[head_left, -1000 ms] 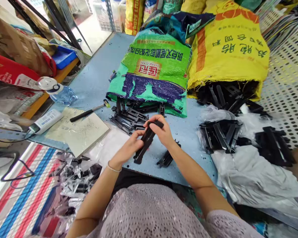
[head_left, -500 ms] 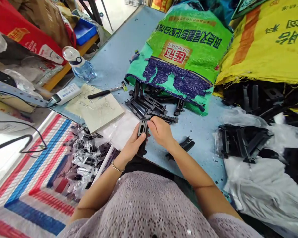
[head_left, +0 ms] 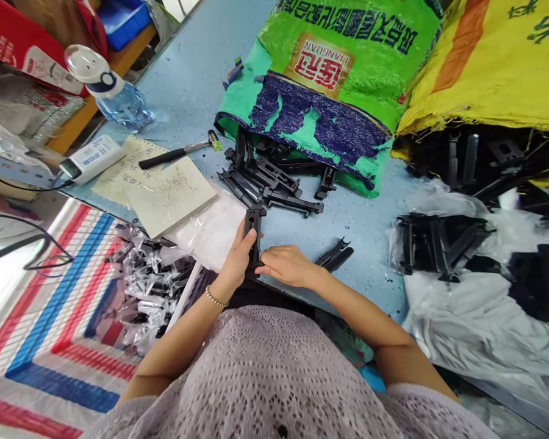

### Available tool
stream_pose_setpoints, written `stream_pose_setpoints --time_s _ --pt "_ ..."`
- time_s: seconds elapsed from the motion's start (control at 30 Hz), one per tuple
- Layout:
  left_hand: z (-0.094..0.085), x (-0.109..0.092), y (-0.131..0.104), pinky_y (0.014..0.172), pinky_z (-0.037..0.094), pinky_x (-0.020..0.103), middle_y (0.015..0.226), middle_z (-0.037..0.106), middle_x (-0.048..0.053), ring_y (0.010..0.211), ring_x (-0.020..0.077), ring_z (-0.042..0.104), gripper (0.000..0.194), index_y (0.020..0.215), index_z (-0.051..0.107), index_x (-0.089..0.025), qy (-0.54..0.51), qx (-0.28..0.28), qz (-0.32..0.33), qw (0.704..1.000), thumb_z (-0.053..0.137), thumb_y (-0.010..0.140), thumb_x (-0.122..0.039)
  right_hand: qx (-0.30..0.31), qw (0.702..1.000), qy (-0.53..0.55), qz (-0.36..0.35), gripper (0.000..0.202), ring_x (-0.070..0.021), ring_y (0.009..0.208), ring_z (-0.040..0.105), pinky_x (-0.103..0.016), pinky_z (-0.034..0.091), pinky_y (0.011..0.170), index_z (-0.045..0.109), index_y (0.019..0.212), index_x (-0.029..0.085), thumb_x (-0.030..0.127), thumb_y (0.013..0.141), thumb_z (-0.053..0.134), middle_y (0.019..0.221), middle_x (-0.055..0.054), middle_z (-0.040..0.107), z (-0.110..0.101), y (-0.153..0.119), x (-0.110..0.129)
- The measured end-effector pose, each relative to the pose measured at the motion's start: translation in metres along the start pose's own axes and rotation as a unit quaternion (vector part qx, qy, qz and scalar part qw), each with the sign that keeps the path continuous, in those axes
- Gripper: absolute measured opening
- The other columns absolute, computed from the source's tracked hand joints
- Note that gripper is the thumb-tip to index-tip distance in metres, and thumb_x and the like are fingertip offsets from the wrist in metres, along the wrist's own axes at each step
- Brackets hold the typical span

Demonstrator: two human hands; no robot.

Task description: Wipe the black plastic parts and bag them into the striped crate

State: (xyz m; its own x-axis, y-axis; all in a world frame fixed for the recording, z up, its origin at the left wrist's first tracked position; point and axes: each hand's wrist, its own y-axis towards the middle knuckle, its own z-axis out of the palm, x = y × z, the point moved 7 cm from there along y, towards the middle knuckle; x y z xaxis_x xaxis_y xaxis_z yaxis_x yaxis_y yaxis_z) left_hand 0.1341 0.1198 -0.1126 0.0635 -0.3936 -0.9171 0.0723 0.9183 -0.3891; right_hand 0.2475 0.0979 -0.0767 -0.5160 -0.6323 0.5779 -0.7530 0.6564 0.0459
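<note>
Upright over the table's front edge is a black slotted part (head_left: 254, 221), long and narrow like a bracket. My left hand (head_left: 233, 262) is closed around it, thumb lying on its face. At its lower end, the curled fingers of my right hand (head_left: 287, 264) pinch the part; the fingertips are partly hidden. Similar black parts (head_left: 277, 183) lie in a loose pile just beyond, spilling from the mouth of a green sack (head_left: 370, 46). Two slim black pieces (head_left: 333, 256) rest to the right of my right hand.
On the left are a small hammer (head_left: 178, 152), a paper pad (head_left: 174, 195), a white plastic bag (head_left: 215, 228) and a water bottle (head_left: 119, 97). A striped bag (head_left: 64, 299) below contains wrapped parts (head_left: 150, 292). A yellow sack (head_left: 498, 67) and bagged black parts (head_left: 443, 244) are at right.
My right hand has moved down from the part's top end to its lower end. My left hand keeps hold of the part. The view has shifted slightly.
</note>
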Motion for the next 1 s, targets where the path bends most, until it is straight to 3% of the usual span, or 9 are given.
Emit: stream_pose_setpoints --time_s 0.13,0.23,0.3,0.4,0.53,0.63,0.77,0.9,1.0 --pt "0.025 0.023 -0.015 0.124 0.020 0.055 0.157 0.032 0.016 0.147 0.0332 0.029 0.077 0.160 0.021 -0.023 0.217 0.049 0.074 0.972 0.053 0.095 -0.048 -0.103 0.971 -0.118 0.183 0.034 -0.0256 0.095 0.057 -0.037 0.041 0.082 0.066 0.106 0.018 0.035 0.107 0.037 0.104 -0.012 0.068 -0.048 -0.002 -0.070" --pt "0.054 0.039 -0.026 0.121 0.017 0.063 0.161 0.024 0.019 0.150 0.0397 0.023 0.077 0.161 0.019 -0.022 0.304 0.103 0.066 0.945 0.051 0.096 -0.047 -0.139 0.921 -0.191 0.311 0.031 -0.0348 0.111 0.051 -0.047 0.038 0.091 0.064 0.122 0.012 0.024 0.102 0.044 0.119 -0.021 0.063 -0.075 -0.009 -0.115" --pt "0.062 0.040 -0.023 0.119 0.019 0.065 0.162 0.025 0.021 0.150 0.0422 0.022 0.079 0.160 0.020 -0.022 0.296 0.104 0.057 0.948 0.052 0.095 -0.052 -0.120 0.930 -0.141 0.317 0.031 -0.0344 0.109 0.053 -0.048 0.039 0.092 0.066 0.119 0.012 0.025 0.101 0.044 0.114 -0.020 0.064 -0.074 -0.012 -0.124" --pt "0.056 0.020 -0.008 0.117 0.030 0.057 0.161 0.028 0.019 0.145 0.0352 0.035 0.080 0.159 0.020 -0.025 0.141 0.078 0.103 0.982 0.048 0.094 -0.063 -0.113 0.953 0.088 0.267 0.034 -0.0273 0.102 0.059 -0.041 0.045 0.090 0.065 0.118 0.016 0.034 0.103 0.041 0.107 -0.013 0.066 -0.062 -0.017 -0.106" --pt "0.036 -0.019 0.004 0.102 0.049 0.041 0.141 0.055 0.011 0.121 0.0243 0.058 0.054 0.139 0.048 -0.027 -0.093 0.084 0.155 0.980 0.046 0.097 -0.061 -0.022 0.938 0.300 0.171 0.042 -0.0192 0.085 0.063 -0.032 0.049 0.078 0.065 0.099 0.019 0.048 0.105 0.036 0.093 -0.004 0.068 -0.045 -0.015 -0.048" --pt "0.027 -0.038 0.000 0.084 0.054 0.032 0.112 0.066 0.006 0.094 0.0182 0.064 0.036 0.121 0.060 -0.023 -0.098 0.067 0.125 0.985 0.058 0.095 -0.049 -0.131 0.959 0.169 0.188 0.050 -0.0196 0.083 0.060 -0.034 0.046 0.077 0.062 0.091 0.020 0.056 0.105 0.030 0.089 -0.006 0.065 -0.066 -0.009 -0.033" --pt "0.032 -0.037 -0.009 0.063 0.049 0.027 0.089 0.065 0.004 0.070 0.0136 0.059 0.036 0.114 0.063 -0.020 -0.107 0.093 0.025 0.990 0.061 0.092 -0.049 -0.296 0.939 -0.022 0.172 0.055 -0.0235 0.088 0.057 -0.037 0.045 0.077 0.058 0.092 0.021 0.066 0.101 0.028 0.094 -0.011 0.064 -0.100 0.007 -0.031" --pt "0.033 -0.035 -0.008 0.056 0.045 0.024 0.085 0.064 0.002 0.063 0.0110 0.055 0.035 0.112 0.061 -0.020 -0.154 0.075 0.004 0.985 0.063 0.090 -0.048 -0.265 0.942 0.033 0.202 0.053 -0.0170 0.065 0.052 -0.031 0.040 0.063 0.052 0.080 0.023 0.054 0.107 0.018 0.068 -0.002 0.056 -0.094 0.019 -0.044" --pt "0.024 -0.039 0.000 0.055 0.046 0.024 0.091 0.067 0.003 0.062 0.0098 0.055 0.030 0.100 0.061 -0.020 -0.188 0.039 0.006 0.981 0.061 0.092 -0.049 -0.202 0.973 0.030 0.103 0.055 -0.0164 0.066 0.053 -0.030 0.039 0.064 0.056 0.082 0.021 0.057 0.106 0.023 0.072 -0.003 0.061 -0.071 0.014 -0.018"
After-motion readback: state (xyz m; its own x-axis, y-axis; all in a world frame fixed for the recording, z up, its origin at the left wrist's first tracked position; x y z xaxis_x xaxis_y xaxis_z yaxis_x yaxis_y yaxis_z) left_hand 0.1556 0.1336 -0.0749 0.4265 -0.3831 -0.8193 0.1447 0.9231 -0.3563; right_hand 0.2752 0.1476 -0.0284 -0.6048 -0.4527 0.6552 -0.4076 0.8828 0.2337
